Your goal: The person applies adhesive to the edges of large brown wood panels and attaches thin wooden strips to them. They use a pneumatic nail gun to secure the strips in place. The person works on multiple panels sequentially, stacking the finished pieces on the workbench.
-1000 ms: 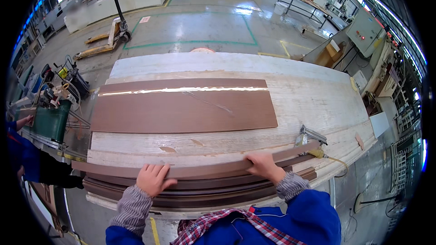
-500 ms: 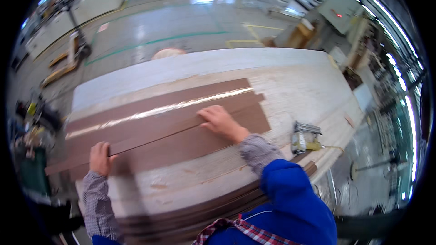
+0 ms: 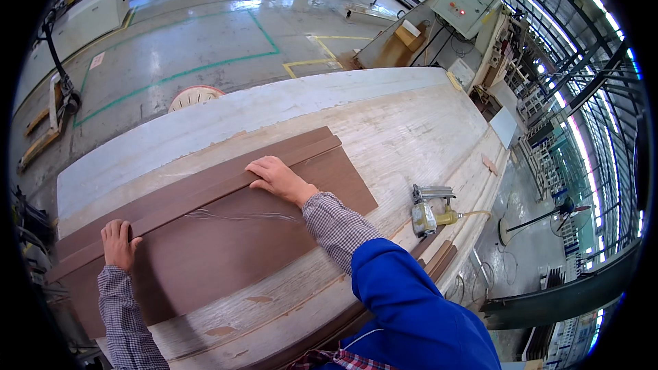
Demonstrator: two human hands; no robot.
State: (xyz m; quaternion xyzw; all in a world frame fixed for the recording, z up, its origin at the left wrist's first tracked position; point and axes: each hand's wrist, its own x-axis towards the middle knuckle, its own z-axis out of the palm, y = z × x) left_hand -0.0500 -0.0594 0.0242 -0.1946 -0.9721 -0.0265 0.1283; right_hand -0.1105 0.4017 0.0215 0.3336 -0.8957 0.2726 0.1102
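Note:
A broad brown panel [image 3: 226, 253] lies on the worktable, with a long narrow brown strip [image 3: 199, 196] lying lengthwise on top of it. My left hand [image 3: 120, 244] grips the strip near its left end, fingers over the far edge and thumb on the near side. Farther along to the right, my right hand [image 3: 279, 179] also has hold of the strip, its fingers bent over it. Thin whitish streaks [image 3: 240, 216] show on the panel just on the near side of the strip.
A nail gun [image 3: 426, 211] with a yellowish hose lies on the worktable [image 3: 404, 120] to the right. Several brown strips [image 3: 439, 260] lie near the front edge. Beyond the table are a round stool-like top [image 3: 195, 97], a pallet jack [image 3: 55, 109] and a grey control cabinet [image 3: 466, 3].
Both hands have shifted the strip away from me across the panel, and the whitish glue-like band is now covered. Thin streaks show where the strip was nearer. The view has turned rightward.

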